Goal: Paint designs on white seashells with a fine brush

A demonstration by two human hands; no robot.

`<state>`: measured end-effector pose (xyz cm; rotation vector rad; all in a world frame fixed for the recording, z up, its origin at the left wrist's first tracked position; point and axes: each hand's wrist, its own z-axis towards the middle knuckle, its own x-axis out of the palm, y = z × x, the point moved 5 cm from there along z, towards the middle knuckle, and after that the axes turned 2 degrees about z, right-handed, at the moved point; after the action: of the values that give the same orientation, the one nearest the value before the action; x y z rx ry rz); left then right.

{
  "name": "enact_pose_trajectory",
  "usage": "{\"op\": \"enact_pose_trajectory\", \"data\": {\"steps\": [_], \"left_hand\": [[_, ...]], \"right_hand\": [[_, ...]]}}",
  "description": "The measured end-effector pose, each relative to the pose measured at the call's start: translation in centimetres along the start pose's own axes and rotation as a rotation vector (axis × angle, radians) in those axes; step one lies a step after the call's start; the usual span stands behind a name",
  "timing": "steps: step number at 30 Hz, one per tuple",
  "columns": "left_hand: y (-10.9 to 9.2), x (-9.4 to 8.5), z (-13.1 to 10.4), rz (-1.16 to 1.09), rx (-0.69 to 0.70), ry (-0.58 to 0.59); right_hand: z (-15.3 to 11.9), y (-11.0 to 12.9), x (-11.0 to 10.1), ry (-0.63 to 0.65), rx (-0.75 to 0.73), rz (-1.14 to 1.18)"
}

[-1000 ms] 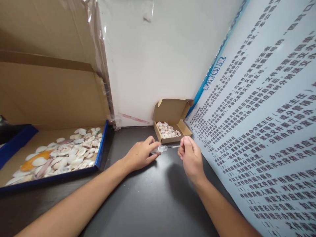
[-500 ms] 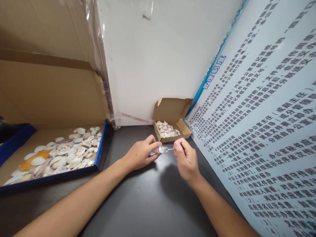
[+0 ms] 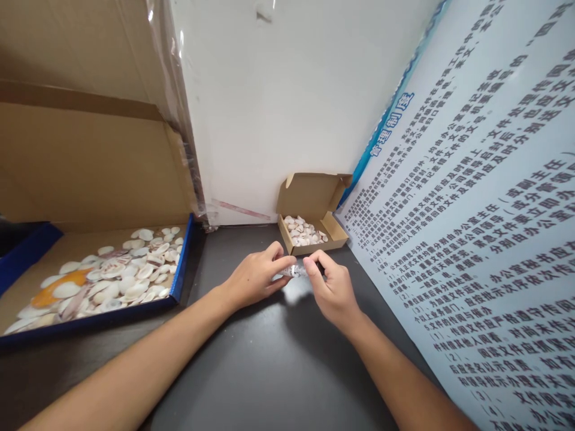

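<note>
My left hand (image 3: 258, 275) is closed round a small clear bottle (image 3: 293, 271), held sideways above the dark tabletop with its neck to the right. Fingers of my right hand (image 3: 331, 290) are pinched together right at the bottle's neck. They hold the end of a thin clear stick, which is now hidden between the fingers and the bottle. What tops the stick cannot be made out.
Just behind my hands stands a small open cardboard box (image 3: 338, 234) with shells (image 3: 305, 232). On the left is a larger blue-edged box (image 3: 182, 269) of seashells (image 3: 130, 275). A printed board (image 3: 476, 197) leans along the right side; a white panel (image 3: 269, 120) stands behind.
My right hand has moved left to the bottle's neck, and the thin stick that showed between them has gone into the bottle. My left hand has stayed nearly in place.
</note>
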<state>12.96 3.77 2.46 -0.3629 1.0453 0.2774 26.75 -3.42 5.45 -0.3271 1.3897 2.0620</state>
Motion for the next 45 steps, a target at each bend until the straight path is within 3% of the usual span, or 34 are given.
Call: {"op": "enact_pose_trajectory", "data": {"steps": [14,23,31,37,45], "left_hand": [[0.2,-0.1,0.1,-0.02,-0.054,0.042],[0.2,0.0,0.4,-0.044,-0.123,0.107],[0.3,0.1,0.3,-0.076,-0.133,0.127],[0.1,0.0,0.3,-0.063,-0.097,0.106],[-0.1,0.0,0.3,-0.055,-0.092,0.113]], "right_hand": [[-0.1,-0.6,-0.5,-0.074,0.06,0.127],[0.4,-2.0,-0.6,-0.278,0.211,0.669],[0.7,-2.6,0.5,-0.24,0.425,0.989],[0.7,-2.8,0.9,-0.223,0.427,0.956],[0.5,-2.4,0.4,-0.234,0.266,0.749]]}}
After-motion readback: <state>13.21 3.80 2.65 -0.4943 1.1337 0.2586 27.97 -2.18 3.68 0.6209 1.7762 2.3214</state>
